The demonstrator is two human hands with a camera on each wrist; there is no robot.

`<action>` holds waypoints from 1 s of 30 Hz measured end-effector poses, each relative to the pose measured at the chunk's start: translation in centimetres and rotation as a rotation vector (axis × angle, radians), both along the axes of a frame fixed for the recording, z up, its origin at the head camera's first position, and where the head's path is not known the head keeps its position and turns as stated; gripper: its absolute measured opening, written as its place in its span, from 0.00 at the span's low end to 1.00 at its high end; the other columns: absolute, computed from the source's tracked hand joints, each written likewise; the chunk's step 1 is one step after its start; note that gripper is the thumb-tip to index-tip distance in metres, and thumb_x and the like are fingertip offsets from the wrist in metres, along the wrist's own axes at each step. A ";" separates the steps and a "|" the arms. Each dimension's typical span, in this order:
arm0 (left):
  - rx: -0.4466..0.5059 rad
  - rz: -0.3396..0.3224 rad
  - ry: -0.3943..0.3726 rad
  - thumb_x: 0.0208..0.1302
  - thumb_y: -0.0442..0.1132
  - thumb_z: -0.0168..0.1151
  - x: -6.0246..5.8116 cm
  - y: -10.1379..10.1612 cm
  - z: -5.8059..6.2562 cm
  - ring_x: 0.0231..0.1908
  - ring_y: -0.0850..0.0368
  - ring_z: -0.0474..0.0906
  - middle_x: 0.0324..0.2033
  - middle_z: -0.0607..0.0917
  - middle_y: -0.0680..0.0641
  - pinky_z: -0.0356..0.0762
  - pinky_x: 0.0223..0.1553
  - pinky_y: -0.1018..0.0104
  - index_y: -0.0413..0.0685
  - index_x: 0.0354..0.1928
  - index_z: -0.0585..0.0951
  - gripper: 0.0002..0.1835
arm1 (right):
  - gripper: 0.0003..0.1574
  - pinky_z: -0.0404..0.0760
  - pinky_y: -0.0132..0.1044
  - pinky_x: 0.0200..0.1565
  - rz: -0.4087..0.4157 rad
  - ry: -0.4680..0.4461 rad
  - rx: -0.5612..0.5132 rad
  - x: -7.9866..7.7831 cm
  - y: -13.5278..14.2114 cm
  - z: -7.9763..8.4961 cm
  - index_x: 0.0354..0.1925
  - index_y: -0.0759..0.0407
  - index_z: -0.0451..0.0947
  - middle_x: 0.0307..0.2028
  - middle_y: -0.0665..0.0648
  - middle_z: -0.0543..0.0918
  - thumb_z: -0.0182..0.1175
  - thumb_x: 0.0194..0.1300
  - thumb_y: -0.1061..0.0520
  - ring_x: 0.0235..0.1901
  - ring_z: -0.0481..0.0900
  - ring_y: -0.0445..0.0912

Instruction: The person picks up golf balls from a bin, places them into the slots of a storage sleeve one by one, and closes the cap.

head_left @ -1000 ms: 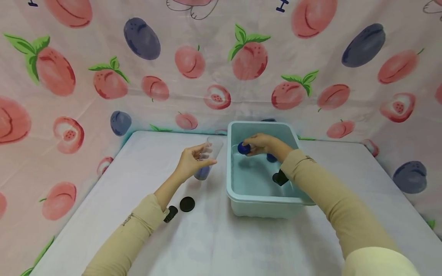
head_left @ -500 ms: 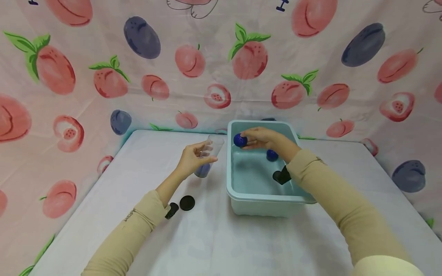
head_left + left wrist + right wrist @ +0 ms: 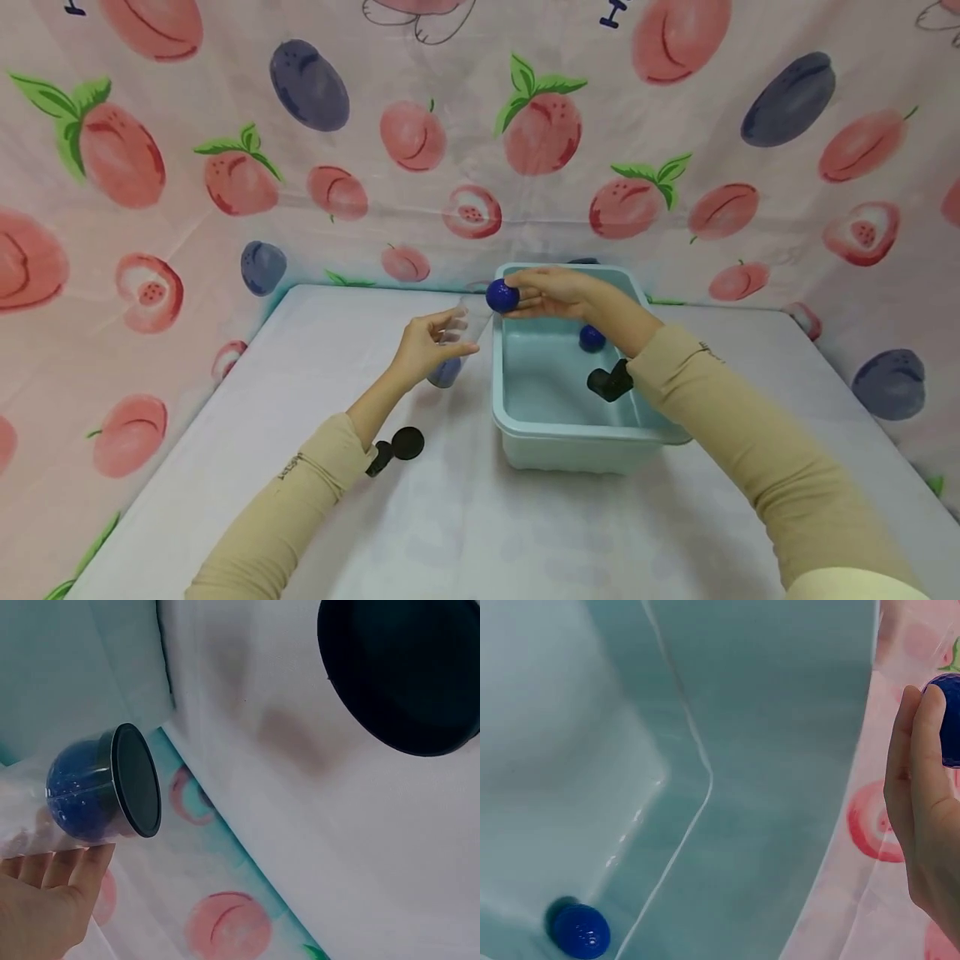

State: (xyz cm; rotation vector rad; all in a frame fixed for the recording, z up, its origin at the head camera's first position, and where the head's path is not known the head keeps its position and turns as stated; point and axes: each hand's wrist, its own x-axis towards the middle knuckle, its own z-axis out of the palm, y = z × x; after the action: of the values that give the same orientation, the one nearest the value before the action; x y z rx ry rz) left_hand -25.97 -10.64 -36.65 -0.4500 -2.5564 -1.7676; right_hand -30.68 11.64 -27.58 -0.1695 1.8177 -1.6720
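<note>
My left hand (image 3: 420, 346) grips a clear plastic tube (image 3: 469, 329), tilted with its mouth up toward the bin. In the left wrist view a blue ball (image 3: 79, 787) sits at the bottom of the tube, against a black end cap (image 3: 137, 781). Above the bin's left rim, my right hand (image 3: 562, 293) pinches a blue golf ball (image 3: 502, 296) at its fingertips. The golf ball is right by the tube's mouth and overlaps it in the head view. Dimples show on it in the right wrist view, where the frame edge cuts it off.
A pale blue bin (image 3: 570, 431) stands beside the tube. Inside it lie another blue ball (image 3: 592, 337) and black pieces (image 3: 611, 382), partly covered by the right sleeve. On the white table, a black disc (image 3: 407, 443) and a small black piece (image 3: 381, 458) lie near the left sleeve.
My right hand has lifted the golf ball out of the bin and moved it left to the tube's mouth. My left hand has shifted slightly right with the tube.
</note>
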 end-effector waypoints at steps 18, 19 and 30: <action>-0.023 0.035 -0.017 0.52 0.38 0.71 0.4 0.2 0.4 0.56 0.43 0.76 0.58 0.78 0.41 0.75 0.57 0.50 0.44 0.63 0.72 0.34 | 0.17 0.77 0.43 0.57 -0.003 0.044 0.012 0.7 -1.4 0.5 0.54 0.65 0.68 0.39 0.56 0.76 0.49 0.71 0.60 0.36 0.81 0.45; -0.025 0.037 -0.013 0.52 0.38 0.71 0.5 0.2 0.3 0.57 0.43 0.76 0.59 0.77 0.42 0.74 0.58 0.49 0.44 0.63 0.72 0.34 | 0.16 0.75 0.44 0.58 -0.006 0.045 0.011 0.6 -1.3 0.4 0.54 0.65 0.68 0.37 0.55 0.77 0.48 0.71 0.60 0.36 0.81 0.45; -0.029 0.048 -0.018 0.52 0.37 0.71 0.5 -0.5 -0.2 0.59 0.42 0.73 0.61 0.74 0.40 0.72 0.59 0.47 0.42 0.63 0.72 0.34 | 0.27 0.67 0.50 0.64 -0.043 0.061 0.075 -0.1 0.0 -0.7 0.65 0.70 0.59 0.54 0.66 0.70 0.46 0.73 0.58 0.51 0.76 0.55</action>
State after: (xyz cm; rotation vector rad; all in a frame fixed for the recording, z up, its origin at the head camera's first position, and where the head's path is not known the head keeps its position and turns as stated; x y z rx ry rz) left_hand -25.42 -11.14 -36.84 -0.3721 -2.5849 -1.7292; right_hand -30.81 11.67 -28.26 -0.1514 1.9386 -1.6408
